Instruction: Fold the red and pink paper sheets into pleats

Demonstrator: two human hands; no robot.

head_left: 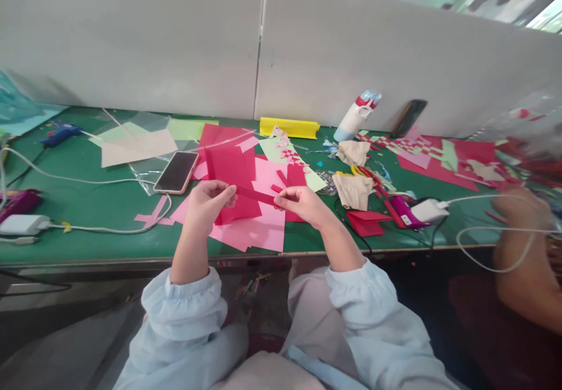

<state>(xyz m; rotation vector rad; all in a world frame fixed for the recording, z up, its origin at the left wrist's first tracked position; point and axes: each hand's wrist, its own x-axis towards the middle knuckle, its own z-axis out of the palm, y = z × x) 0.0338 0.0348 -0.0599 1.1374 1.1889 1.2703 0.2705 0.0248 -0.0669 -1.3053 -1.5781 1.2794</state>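
One red strip (257,195), ends pinched in left grip (208,200) and right grip (304,204) above pink paper (268,226); uneven pulling risks tearing the strip.

One head-worn view, facing forward and down, near the green table (105,202)

Red strip (256,195) — pinched by left hand (208,201), right hand (304,204), pink paper (270,230) below
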